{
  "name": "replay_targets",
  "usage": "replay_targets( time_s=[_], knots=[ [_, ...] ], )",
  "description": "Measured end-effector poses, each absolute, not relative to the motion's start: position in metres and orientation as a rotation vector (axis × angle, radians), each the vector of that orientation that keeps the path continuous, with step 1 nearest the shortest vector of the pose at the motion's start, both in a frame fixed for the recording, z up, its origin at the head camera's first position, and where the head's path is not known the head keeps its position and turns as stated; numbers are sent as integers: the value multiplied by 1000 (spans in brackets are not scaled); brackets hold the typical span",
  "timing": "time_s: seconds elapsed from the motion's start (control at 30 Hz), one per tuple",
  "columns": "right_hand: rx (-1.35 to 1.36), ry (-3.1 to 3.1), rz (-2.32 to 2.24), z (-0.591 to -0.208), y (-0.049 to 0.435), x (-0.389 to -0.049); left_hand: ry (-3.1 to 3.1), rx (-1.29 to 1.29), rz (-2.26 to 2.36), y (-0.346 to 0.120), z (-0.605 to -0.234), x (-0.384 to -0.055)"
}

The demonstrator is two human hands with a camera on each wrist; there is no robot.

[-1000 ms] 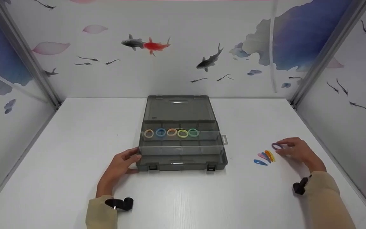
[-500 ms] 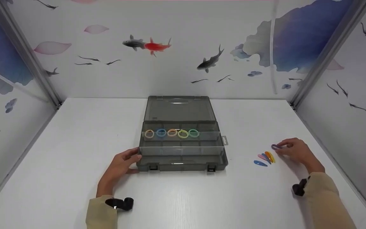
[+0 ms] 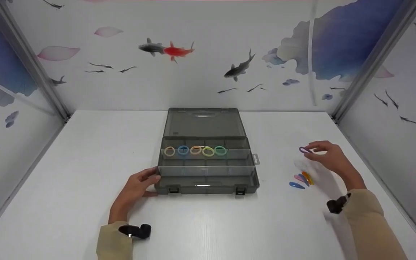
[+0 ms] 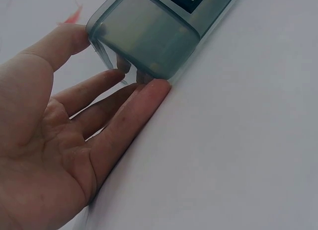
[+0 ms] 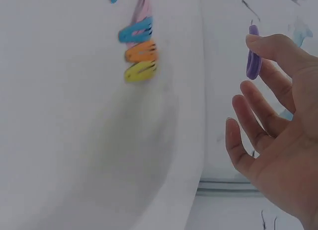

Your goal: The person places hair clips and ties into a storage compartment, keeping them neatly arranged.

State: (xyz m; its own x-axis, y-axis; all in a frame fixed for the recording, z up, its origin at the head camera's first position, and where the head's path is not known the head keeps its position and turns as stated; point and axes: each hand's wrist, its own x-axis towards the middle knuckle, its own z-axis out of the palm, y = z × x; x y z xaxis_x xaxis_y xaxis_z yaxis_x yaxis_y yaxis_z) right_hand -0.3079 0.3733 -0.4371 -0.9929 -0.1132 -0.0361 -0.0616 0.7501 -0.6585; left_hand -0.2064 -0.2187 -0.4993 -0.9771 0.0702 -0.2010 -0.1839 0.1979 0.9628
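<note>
My right hand [image 3: 329, 157] pinches a purple hair tie [image 5: 254, 53] between thumb and index finger, raised over the right of the table; its other fingers are loosely bent. Below it lie several snap hair clips: a blue one [image 3: 297, 185] apart, then pink, blue, orange and yellow [image 5: 140, 71] ones in a fan. My left hand [image 3: 135, 187] touches the near left corner of a smoky clear storage box [image 3: 208, 189], thumb at the top rim, fairly straight fingers along the side. Several coloured hair ties, such as a green one [image 3: 220, 151], line the box's rear divider.
The box lid [image 3: 204, 122] leans back open toward the rear wall. Clear dividers [image 3: 208, 170] split the box into rows. A white table [image 3: 208, 231] lies between printed panels on three sides.
My right hand has lifted the purple hair tie off the table beside the clips and moved it slightly away and left. The left hand and box stay put.
</note>
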Motion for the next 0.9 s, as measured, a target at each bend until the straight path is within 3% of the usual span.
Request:
replay_targets(
  time_s=[0.9],
  knots=[
    [-487,2848,-1050,-376,248,-346,2246,-111,1898,-218,-500,-207]
  ],
)
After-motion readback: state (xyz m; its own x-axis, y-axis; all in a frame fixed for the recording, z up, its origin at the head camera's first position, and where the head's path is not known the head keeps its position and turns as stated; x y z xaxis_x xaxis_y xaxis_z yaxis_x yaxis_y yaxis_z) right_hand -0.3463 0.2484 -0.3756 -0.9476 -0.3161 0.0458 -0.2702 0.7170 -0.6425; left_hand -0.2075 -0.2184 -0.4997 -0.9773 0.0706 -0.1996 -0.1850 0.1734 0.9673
